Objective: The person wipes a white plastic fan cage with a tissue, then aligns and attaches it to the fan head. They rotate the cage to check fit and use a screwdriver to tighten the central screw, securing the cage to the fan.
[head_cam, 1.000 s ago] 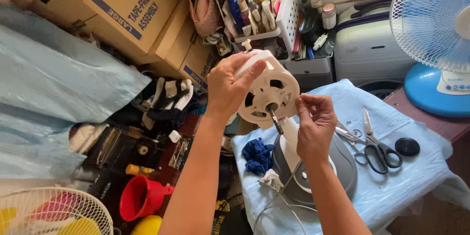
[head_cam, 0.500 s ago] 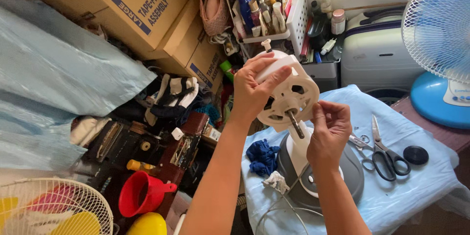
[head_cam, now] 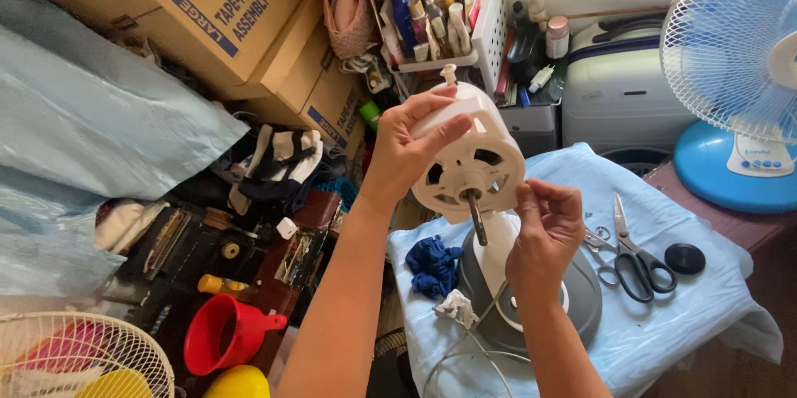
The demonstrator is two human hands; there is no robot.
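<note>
A white fan motor housing (head_cam: 475, 164) with a bare metal shaft (head_cam: 476, 217) stands on a white neck over a grey oval base (head_cam: 581, 298). My left hand (head_cam: 406, 146) grips the top left of the housing. Just to the right of the shaft, my right hand (head_cam: 544, 230) has its fingertips pinched together; whether something small is between them I cannot tell. The base rests on a light blue cloth (head_cam: 706, 298) spread over a table.
On the cloth lie black-handled scissors (head_cam: 635, 255), a black round cap (head_cam: 685, 258), small pliers (head_cam: 596, 239), a blue rag (head_cam: 432, 266) and a white cord (head_cam: 465, 348). A blue and white fan (head_cam: 735, 74) stands right. Cardboard boxes (head_cam: 216, 8), a red funnel (head_cam: 224, 333) and clutter fill the left.
The view shifted slightly; my hands and the fan motor sit a little further left in view than half a second ago. My grip on the housing has not changed.
</note>
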